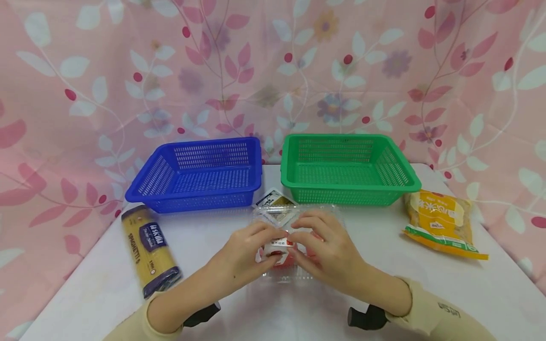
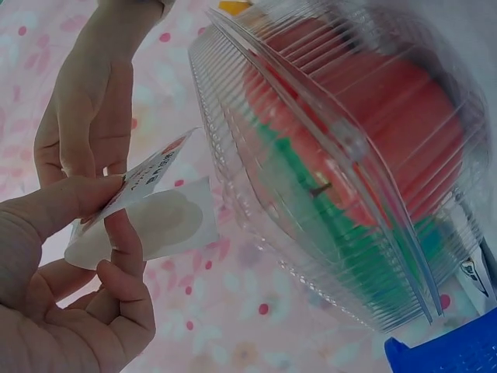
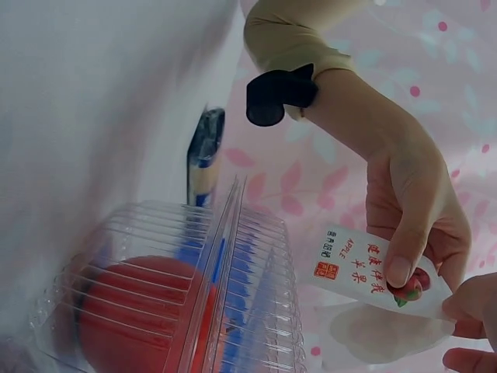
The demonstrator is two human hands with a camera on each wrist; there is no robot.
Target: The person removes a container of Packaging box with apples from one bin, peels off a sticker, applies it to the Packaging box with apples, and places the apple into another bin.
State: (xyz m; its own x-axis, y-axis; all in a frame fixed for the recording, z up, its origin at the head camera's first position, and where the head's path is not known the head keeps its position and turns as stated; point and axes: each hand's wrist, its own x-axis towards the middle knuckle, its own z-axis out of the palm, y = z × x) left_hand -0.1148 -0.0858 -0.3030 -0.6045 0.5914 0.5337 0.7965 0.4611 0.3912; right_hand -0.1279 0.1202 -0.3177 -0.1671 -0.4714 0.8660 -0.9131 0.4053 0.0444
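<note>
A clear plastic clamshell box with red apples inside stands on the table in front of me, its lid closed. Above it, my left hand pinches a white apple label between thumb and fingers; the label has red and black writing and a printed apple. A translucent backing paper sticks out from under the label at an angle. My right hand holds the label's other end, thumb and fingertips at its tip in the right wrist view. Both hands partly hide the box in the head view.
At the back stand a blue basket on the left and a green basket on the right. A spaghetti pack lies at left, a yellow bag at right. A small dark-and-white packet lies behind the box.
</note>
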